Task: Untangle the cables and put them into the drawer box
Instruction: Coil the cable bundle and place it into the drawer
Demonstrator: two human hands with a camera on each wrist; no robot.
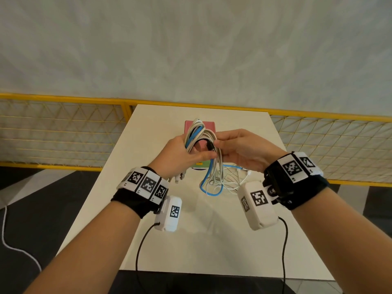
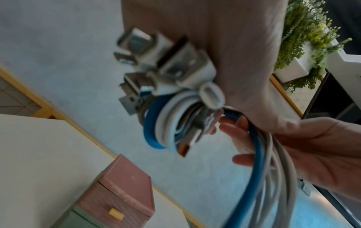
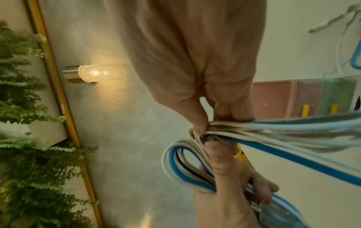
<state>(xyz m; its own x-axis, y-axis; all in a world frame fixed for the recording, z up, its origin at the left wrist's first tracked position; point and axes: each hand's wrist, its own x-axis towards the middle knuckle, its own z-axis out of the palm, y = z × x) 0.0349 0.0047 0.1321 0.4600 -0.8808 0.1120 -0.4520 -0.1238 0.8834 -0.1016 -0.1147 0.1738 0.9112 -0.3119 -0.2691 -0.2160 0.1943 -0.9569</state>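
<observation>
A tangled bundle of white, grey, blue and black cables (image 1: 200,136) is held up over the white table (image 1: 191,240). My left hand (image 1: 180,153) grips the folded loops, with several USB plugs (image 2: 156,61) sticking out below the fist. My right hand (image 1: 237,149) pinches the strands (image 3: 210,129) between thumb and fingers just beside the left hand. Loose ends of blue and white cable (image 1: 214,183) hang down and lie on the table. The pink and green drawer box (image 1: 209,126) stands behind the bundle, mostly hidden; its drawers with yellow handles (image 3: 304,110) look closed.
A yellow mesh railing (image 1: 63,128) runs behind the table, with a grey wall beyond. Green plants (image 3: 29,169) and a lit wall lamp (image 3: 93,74) appear in the right wrist view. Black leads trail from the wrist cameras over the table's near edge.
</observation>
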